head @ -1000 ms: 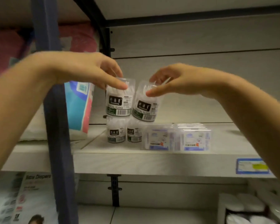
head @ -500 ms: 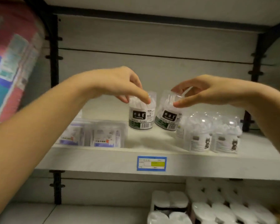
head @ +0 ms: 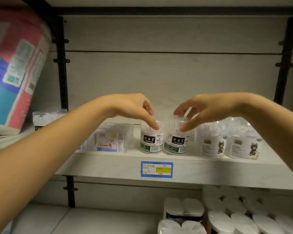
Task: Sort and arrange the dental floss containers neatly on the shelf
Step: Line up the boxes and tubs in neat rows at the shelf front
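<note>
Both palm-down | left hand (head: 132, 107) pinches left floss jar (head: 151, 142) top | right hand (head: 210, 110) pinches right floss jar (head: 176, 143) top

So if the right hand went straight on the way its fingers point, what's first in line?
Probably the left floss jar, just beside the right floss jar the right hand grips; depth is hard to judge.

Two clear cylindrical floss tubs, white picks inside, each with a black-and-green "DENTAL FLOSS" label and a barcode.

Left tub (head: 151, 138): upright, pinched at its top rim by the left hand (head: 130, 105).

Right tub (head: 176, 139): slightly tilted, held at its lid by the right hand (head: 210, 108), just beside the left tub.
</note>
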Demonstrator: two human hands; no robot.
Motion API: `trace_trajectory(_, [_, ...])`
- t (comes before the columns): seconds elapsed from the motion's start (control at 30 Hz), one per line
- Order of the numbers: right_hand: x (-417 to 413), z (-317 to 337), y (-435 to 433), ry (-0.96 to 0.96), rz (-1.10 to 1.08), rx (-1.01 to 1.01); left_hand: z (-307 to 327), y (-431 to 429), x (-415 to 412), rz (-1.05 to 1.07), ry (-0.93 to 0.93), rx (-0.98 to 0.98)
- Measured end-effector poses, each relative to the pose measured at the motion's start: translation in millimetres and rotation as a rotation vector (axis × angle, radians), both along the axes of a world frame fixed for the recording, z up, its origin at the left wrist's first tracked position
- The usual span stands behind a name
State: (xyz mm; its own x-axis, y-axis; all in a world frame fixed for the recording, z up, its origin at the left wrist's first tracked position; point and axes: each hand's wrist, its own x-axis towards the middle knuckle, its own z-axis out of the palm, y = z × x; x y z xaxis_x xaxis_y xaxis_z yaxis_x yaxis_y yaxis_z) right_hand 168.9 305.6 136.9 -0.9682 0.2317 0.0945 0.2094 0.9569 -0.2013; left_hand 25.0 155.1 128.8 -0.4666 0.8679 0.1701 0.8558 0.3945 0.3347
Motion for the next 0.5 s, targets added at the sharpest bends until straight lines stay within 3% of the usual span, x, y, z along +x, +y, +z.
trace_trajectory(0.5, [-5, -1, 5, -0.055, 0.021, 0.068, 7, 0, -2, -0.069, 0.033, -0.154])
